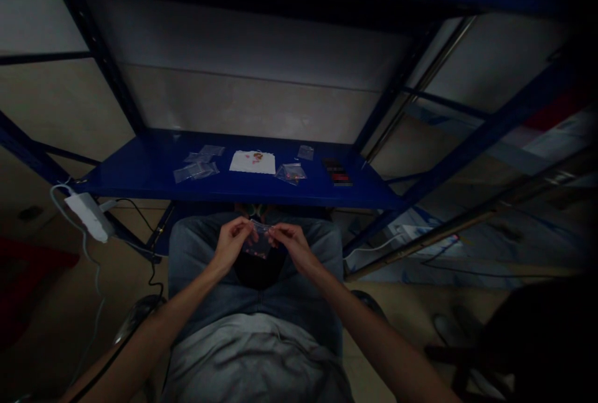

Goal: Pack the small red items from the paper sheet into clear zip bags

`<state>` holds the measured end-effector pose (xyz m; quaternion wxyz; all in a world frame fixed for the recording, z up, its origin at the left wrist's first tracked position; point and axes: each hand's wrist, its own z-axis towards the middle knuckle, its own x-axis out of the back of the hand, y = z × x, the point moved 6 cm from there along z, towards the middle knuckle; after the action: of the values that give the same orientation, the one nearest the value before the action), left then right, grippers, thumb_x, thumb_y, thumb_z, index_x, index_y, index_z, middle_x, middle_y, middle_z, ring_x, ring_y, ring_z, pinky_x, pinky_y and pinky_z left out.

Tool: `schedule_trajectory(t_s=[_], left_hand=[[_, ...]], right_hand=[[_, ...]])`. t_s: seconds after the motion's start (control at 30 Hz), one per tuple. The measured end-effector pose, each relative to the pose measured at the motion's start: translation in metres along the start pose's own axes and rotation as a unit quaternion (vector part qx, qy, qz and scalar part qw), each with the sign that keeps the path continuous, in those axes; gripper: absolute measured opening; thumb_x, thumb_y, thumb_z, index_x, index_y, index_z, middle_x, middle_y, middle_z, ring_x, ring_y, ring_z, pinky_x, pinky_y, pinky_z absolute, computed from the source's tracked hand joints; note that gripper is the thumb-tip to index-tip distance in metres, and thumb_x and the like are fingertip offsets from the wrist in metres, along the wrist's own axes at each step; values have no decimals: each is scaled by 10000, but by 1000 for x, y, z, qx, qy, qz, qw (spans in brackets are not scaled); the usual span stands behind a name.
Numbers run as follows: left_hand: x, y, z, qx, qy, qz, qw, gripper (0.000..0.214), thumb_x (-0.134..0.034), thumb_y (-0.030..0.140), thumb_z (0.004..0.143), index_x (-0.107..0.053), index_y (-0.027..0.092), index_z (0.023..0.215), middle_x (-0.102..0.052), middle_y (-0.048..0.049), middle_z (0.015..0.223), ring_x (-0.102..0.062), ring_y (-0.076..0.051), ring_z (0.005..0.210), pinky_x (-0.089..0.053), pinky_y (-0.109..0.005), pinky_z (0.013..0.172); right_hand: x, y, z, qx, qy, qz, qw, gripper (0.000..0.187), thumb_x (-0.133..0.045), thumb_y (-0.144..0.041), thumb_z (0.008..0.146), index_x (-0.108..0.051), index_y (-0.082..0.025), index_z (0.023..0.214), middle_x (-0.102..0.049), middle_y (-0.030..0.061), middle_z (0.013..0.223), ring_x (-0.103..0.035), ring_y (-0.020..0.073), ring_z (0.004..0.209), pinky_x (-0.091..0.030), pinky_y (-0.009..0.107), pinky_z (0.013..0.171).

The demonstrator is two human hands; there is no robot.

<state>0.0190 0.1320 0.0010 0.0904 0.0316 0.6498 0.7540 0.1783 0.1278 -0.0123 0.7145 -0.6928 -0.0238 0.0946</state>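
Both of my hands are held over my lap, pinching the top edge of a small clear plastic bag [258, 243] between them. My left hand [230, 242] grips the bag's left corner with closed fingers. My right hand [290, 242] pinches its right corner. Small reddish bits show faintly inside the bag. I sit in front of a blue metal shelf [140, 172], knees in blue jeans just under its front edge.
On the shelf lie several clear bags [196, 169], a white sheet [252, 162] with small red pieces, another filled bag [290, 172] and a dark tray with red items [337, 172]. A white power adapter [88, 216] with cables hangs at the left.
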Motion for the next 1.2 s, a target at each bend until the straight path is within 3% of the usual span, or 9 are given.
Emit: schedule_trajectory(t_s=[0.17,0.43,0.67,0.8,1.0,1.2], left_hand=[[-1,-1,2,7,-39,-5,999,266,-597,412,844,-604,158,767,-641,-7,650,-572,-128,583,-432,-225,580],[3,-2,5,5,-31,-9,999,261,-601,412,837,-603,160,770,-650,-13,653,-578,-135,601,-430,-229,595],[-14,-9,-8,34,-99,-12,994,360,-573,504,849,-618,153,783,-646,-19,672,-587,-138,575,-423,-227,543],[-19,-12,-12,42,-101,-28,994,337,-567,493,859,-611,161,818,-645,-15,665,-576,-136,564,-418,-223,533],[-19,-4,-10,31,-103,-10,994,358,-532,483,883,-616,151,776,-637,-20,664,-560,-130,571,-400,-211,513],[-17,-11,-11,35,-94,-5,995,335,-567,479,859,-608,157,777,-609,-2,625,-547,-125,536,-386,-200,475]], right_hand=[[-2,-7,-1,6,-25,-2,1000,235,-681,-405,783,-718,-186,705,-621,11,617,-516,133,573,-389,253,564],[0,2,1,8,5,-11,1000,263,-689,-432,756,-732,-174,728,-613,19,593,-506,136,544,-395,249,524],[-13,3,-1,3,-45,0,999,294,-668,-474,785,-636,-190,718,-605,-5,630,-515,126,549,-412,240,542],[-20,-3,-5,11,-75,-2,997,270,-662,-449,803,-608,-192,743,-602,-12,622,-525,129,559,-421,242,563],[-19,-4,-6,-2,-53,15,998,256,-673,-436,789,-607,-193,744,-608,-7,646,-546,136,575,-433,245,566],[-23,4,-9,2,-66,26,997,250,-645,-433,819,-604,-191,772,-602,-5,666,-546,137,588,-422,241,553]])
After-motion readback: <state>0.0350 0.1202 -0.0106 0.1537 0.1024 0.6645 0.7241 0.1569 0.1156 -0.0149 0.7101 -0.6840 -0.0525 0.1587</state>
